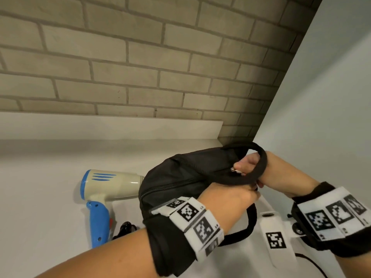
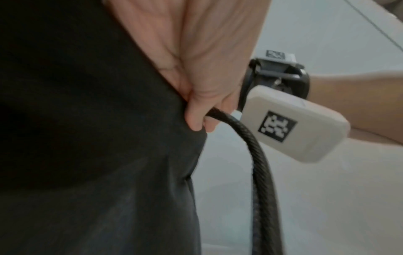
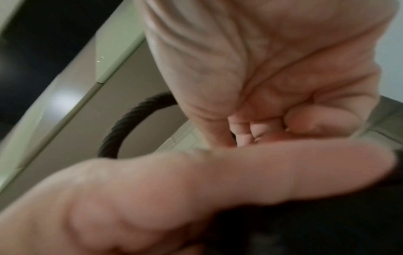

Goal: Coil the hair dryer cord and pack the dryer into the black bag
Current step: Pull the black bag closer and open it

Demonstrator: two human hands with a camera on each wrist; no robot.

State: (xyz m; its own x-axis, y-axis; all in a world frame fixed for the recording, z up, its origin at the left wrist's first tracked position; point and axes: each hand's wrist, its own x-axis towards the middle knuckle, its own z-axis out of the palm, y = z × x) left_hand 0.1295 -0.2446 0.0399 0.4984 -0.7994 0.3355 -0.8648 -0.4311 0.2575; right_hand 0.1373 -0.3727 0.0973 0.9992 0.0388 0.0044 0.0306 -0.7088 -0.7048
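The cream and blue hair dryer (image 1: pixel 108 189) lies on the white counter at the left, its black cord (image 1: pixel 126 227) bunched by the handle and partly hidden behind my left forearm. I hold the black bag (image 1: pixel 180 177) up above the counter with both hands. My left hand (image 1: pixel 249 194) grips the bag's near end; in the left wrist view its fingers (image 2: pixel 196 117) curl round fabric and a strap (image 2: pixel 257 163). My right hand (image 1: pixel 241 167) pinches the silver zipper pull (image 1: pixel 234 169), with the other strap (image 1: pixel 261 157) looped over it. The zipper (image 1: pixel 160 187) looks closed.
A grey brick wall (image 1: pixel 140 67) and a low white ledge (image 1: pixel 120 127) run behind the counter. A white wall (image 1: pixel 331 97) stands close on the right. A thin black cable (image 1: pixel 313 261) trails at the lower right.
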